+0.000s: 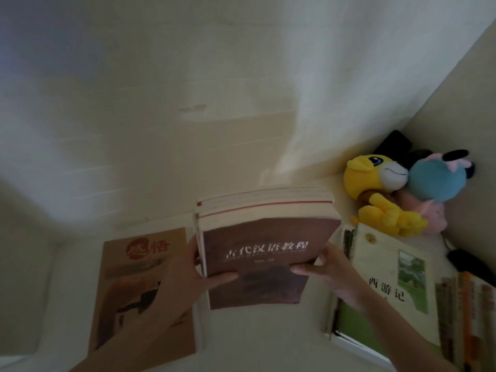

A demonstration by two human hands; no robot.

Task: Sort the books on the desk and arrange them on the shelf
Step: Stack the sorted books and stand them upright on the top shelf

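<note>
With my left hand and right hand curled around the stack of books, held over the desk between the tan book and the green novel, I should squeeze evenly and keep it level so none slips.

I see the stack of books held above the middle of the desk, with the left hand on its left side and the right hand on its right. The left book lies flat toward the desk's left edge. The right book lies flat opposite (on another, it seems), with the plush toys behind it in the far right corner and a row of books at the right edge.
</note>
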